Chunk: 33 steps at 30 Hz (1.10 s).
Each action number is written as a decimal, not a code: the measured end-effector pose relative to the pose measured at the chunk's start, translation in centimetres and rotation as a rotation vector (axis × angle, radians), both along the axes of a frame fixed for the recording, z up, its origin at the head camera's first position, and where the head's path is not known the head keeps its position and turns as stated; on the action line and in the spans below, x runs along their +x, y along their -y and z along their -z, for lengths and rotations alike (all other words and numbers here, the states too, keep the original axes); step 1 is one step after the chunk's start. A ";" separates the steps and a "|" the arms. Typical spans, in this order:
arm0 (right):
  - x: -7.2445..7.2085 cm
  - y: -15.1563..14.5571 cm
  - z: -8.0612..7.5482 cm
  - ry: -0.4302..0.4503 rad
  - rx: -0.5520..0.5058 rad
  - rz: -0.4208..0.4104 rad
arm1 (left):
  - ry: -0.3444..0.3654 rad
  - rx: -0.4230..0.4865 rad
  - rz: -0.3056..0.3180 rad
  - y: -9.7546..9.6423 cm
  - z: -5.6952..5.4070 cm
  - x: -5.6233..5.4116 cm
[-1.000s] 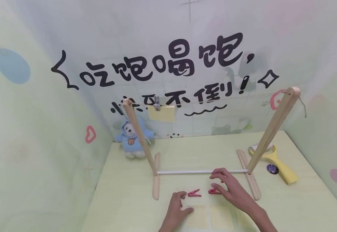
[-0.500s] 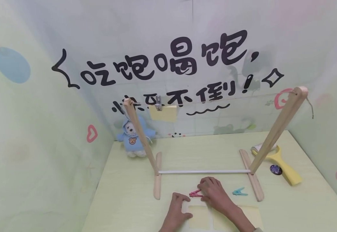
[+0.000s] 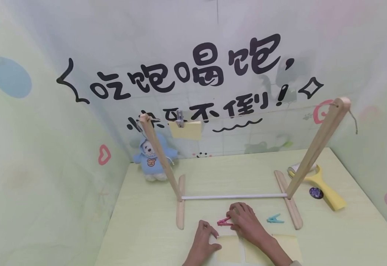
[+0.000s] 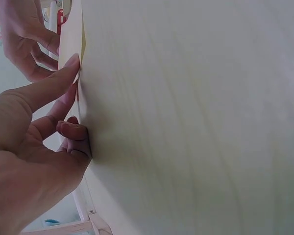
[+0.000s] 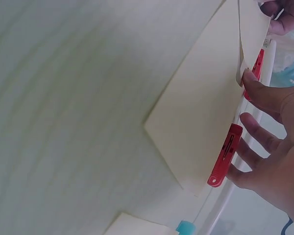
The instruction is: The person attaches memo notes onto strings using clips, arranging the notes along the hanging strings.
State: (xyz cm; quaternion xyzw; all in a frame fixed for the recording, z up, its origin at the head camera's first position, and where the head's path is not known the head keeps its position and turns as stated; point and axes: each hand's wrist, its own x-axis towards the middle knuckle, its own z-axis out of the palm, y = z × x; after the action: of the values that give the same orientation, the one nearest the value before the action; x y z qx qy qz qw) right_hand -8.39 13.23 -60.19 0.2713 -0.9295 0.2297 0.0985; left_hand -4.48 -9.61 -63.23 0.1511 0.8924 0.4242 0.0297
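In the head view, my left hand [image 3: 200,242] pinches the left side of a pale yellow paper note [image 3: 228,255]. The left wrist view shows the thumb on one face of the paper [image 4: 71,36], its edge bent up off the table. My right hand [image 3: 246,224] has thumb and fingers around the handle end of a pink clothespin [image 3: 223,222]. In the right wrist view that clothespin [image 5: 258,63] lies behind the thumb, and a second red clothespin [image 5: 225,155] sits under the other fingers. More notes [image 3: 284,244] lie beneath the right forearm.
A teal clothespin [image 3: 275,219] lies right of the hands. Behind stands a wooden frame [image 3: 313,159] with a white crossbar [image 3: 233,197] and a string; a grey clip [image 3: 180,119] holds a note [image 3: 190,130] there. A plush toy [image 3: 153,160] and yellow lint roller [image 3: 328,194] flank it.
My right hand has moved left from the second clothespin to the first, uncovering the teal one. My left index finger has come down to the note's upper left corner.
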 end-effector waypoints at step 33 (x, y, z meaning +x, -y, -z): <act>-0.2 -0.7 -0.6 -0.160 -0.336 0.009 | 0.160 0.360 -0.133 -0.1 -0.5 0.2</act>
State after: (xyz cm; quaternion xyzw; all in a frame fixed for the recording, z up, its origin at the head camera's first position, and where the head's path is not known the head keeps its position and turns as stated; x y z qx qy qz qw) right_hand -8.61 13.91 -59.56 0.2641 -0.8686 0.3588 0.2168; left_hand -4.27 -9.46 -62.74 0.0606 0.8049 0.5887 0.0449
